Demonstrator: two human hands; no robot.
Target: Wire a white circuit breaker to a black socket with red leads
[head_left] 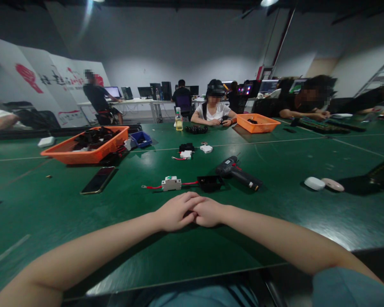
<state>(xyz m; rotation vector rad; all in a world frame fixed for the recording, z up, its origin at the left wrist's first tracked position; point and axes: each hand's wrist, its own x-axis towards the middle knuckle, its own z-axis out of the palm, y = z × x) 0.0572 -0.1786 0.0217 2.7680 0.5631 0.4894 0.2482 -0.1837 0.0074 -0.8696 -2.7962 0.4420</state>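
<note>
**Hands clasped at the table's near edge, breaker just beyond**

Both forearms lie on the green table (51,204) and meet in the middle. The left hand (176,212) is folded over the right hand (208,212): its fingers (188,204) are clenched across the right knuckles, and the right hand's fingers are curled in beneath them, mostly hidden. Neither hand grasps any object.

Nearest to the hands, a little farther out on the table, lies a white circuit breaker (171,183) with red wires (152,186) running out of both ends. It touches neither hand. Just right of it, at the end of one wire, sits a shallow black housing (210,182). Beside that lies a black power screwdriver (238,172) on its side, its grip pointing right.

To the left, a dark phone (98,180) lies flat. Behind it is an orange basket (83,154) full of black parts, with a small blue bin (141,139) at its right end. Mid-table there is a second white breaker (186,154) with a black piece (187,147) behind it. Off to the right lie two oval things, one white (314,183) and one pinkish (333,184).

Across the table a person (214,111) sits with both hands on the table, a bottle (178,119) on one side and another orange basket (257,123) on the other.
</note>
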